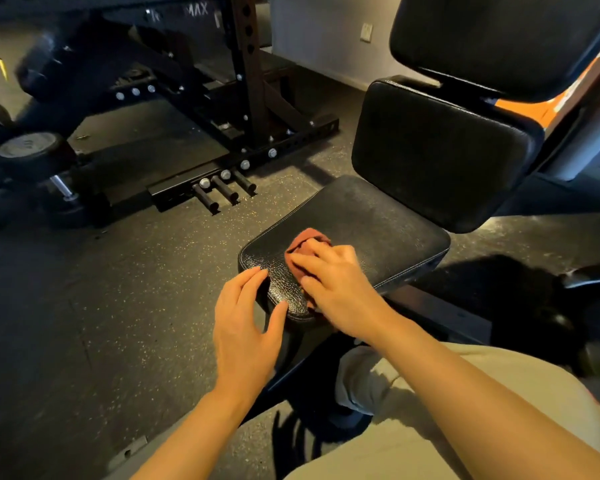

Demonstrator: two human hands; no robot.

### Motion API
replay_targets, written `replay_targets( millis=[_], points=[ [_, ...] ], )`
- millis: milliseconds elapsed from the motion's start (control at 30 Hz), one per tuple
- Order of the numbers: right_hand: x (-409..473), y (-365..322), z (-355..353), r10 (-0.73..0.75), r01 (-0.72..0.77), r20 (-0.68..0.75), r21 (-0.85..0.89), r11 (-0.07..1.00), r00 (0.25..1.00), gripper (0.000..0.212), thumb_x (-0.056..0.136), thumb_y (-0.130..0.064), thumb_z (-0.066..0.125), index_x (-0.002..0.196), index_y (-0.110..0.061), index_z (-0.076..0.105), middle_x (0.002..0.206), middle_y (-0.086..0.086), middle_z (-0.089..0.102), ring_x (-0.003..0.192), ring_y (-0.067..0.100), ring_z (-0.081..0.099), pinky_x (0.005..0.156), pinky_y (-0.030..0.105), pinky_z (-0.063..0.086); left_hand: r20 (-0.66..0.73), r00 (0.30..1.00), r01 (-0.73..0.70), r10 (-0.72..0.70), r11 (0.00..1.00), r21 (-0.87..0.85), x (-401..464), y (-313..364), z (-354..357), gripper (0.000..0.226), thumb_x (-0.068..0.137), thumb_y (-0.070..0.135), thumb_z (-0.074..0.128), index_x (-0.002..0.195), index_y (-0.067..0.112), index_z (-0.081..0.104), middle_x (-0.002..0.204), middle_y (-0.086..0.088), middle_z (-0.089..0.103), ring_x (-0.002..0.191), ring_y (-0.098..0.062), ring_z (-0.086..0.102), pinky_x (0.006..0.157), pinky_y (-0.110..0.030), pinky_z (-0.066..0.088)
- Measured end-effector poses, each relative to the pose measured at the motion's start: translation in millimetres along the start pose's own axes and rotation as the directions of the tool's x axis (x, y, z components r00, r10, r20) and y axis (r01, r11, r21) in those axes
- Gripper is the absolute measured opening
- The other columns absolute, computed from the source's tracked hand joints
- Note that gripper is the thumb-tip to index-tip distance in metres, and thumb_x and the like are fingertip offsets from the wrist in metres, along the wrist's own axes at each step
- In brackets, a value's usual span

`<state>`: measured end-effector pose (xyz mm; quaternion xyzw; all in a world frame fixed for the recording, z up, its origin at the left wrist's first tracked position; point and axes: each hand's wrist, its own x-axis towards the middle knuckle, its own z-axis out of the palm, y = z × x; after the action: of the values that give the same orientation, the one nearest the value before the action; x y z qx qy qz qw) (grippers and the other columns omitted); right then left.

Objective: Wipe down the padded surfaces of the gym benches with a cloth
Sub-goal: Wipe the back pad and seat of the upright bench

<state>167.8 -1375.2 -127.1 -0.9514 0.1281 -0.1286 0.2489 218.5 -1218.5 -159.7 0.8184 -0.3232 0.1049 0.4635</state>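
Wiping in hand: right hand [329, 282] presses the crumpled rust-red cloth [303, 245] onto the black padded leather seat [371, 230], near corner, left hand [243, 320] open at eight o'clock; next, strokes toward the upright backrest pad [440, 154], one o'clock.

Black rack [243, 98] on speckled floor [84, 306]

— What does the cloth look like, and where is it?
— The cloth [303, 249] is small, rust-red and bunched up, lying on the near corner of the seat pad [368, 223], partly hidden so its full shape is hard to judge.
— And the bench padding?
— The seat pad is black, grained, with pale stitching along its edge, lying nearly flat. Behind it a black lower back pad [437, 154] stands tilted back, and an upper back pad [492, 39] sits above that
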Motion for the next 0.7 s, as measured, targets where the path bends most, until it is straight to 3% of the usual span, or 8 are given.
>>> replay_targets(
  millis=[67,133,200,267,333,467,533,700],
  points=[
    [-8,-18,7,-0.163,0.163,0.067,0.017,0.987,0.984,0.041,0.096,-0.02,0.047,0.136,-0.023,0.054,0.15,-0.003,0.038,0.123,0.027,0.03,0.107,0.032,0.022,0.006,1.0,-0.016,0.016,1.0,0.001,6,-2,2,0.043,0.084,0.023,0.062,0.123,0.007,0.059,0.127,-0.002,0.056,0.119,-0.014,0.051,0.104,-0.031,0.039],
    [4,-1,2,-0.221,0.224,0.074,-0.034,0.974,0.972,0.04,0.089,-0.015,0.049,0.124,-0.031,0.062,0.143,-0.008,0.045,0.119,0.028,0.034,0.104,0.038,0.031,0.01,0.999,-0.042,0.042,0.999,0.015,12,-1,4,0.04,0.084,0.02,0.059,0.122,0.006,0.06,0.127,-0.004,0.057,0.118,-0.016,0.051,0.104,-0.031,0.039],
    [24,41,-12,-0.081,0.084,0.022,-0.159,0.984,0.996,0.04,0.083,-0.011,0.045,0.108,-0.035,0.064,0.133,-0.012,0.05,0.118,0.03,0.037,0.101,0.043,0.036,0.027,0.997,-0.074,0.073,0.997,0.033,18,0,6,0.038,0.084,0.016,0.06,0.12,0.004,0.061,0.127,-0.005,0.056,0.118,-0.016,0.051,0.105,-0.028,0.037],
    [34,79,-27,0.15,-0.157,-0.046,-0.26,0.953,0.988,0.041,0.088,-0.007,0.047,0.119,-0.027,0.064,0.137,-0.006,0.048,0.123,0.032,0.035,0.104,0.046,0.034,0.041,0.995,-0.094,0.093,0.995,0.028,26,5,8,0.034,0.084,0.014,0.06,0.117,0.006,0.063,0.127,-0.003,0.056,0.119,-0.015,0.049,0.106,-0.021,0.033],
    [38,82,-28,0.227,-0.241,-0.083,-0.246,0.939,0.97,0.04,0.091,-0.008,0.049,0.127,-0.022,0.061,0.14,0.0,0.046,0.122,0.035,0.038,0.104,0.043,0.033,0.05,0.992,-0.119,0.118,0.992,0.03,39,10,14,0.031,0.084,0.013,0.06,0.114,0.007,0.065,0.127,-0.004,0.056,0.119,-0.015,0.049,0.105,-0.022,0.033],
    [22,30,-5,-0.094,0.095,0.013,-0.07,0.993,0.995,0.028,0.096,-0.013,0.049,0.117,-0.015,0.066,0.142,0.0,0.047,0.124,0.03,0.037,0.106,0.04,0.033,0.131,0.976,-0.185,0.176,0.981,0.062,69,26,33,0.03,0.083,0.003,0.063,0.112,0.01,0.065,0.127,-0.003,0.055,0.118,-0.013,0.046,0.101,-0.021,0.032],
    [24,39,-9,-0.137,0.14,0.054,-0.061,0.988,0.989,0.026,0.096,-0.015,0.05,0.115,-0.014,0.067,0.145,0.0,0.046,0.13,0.029,0.035,0.108,0.044,0.033,0.193,0.956,-0.238,0.222,0.97,0.06,82,31,42,0.033,0.081,0.0,0.062,0.112,0.012,0.064,0.125,-0.001,0.055,0.116,-0.012,0.047,0.101,-0.019,0.031],
    [43,127,-48,0.208,-0.221,-0.082,-0.214,0.952,0.975,0.042,0.094,-0.009,0.051,0.133,-0.022,0.059,0.15,0.006,0.039,0.139,0.032,0.029,0.116,0.04,0.023,0.433,0.857,-0.375,0.278,0.914,0.157,102,28,63,0.035,0.08,0.009,0.069,0.115,0.009,0.065,0.126,-0.005,0.058,0.116,-0.024,0.054,0.103,-0.032,0.036]
  ],
)
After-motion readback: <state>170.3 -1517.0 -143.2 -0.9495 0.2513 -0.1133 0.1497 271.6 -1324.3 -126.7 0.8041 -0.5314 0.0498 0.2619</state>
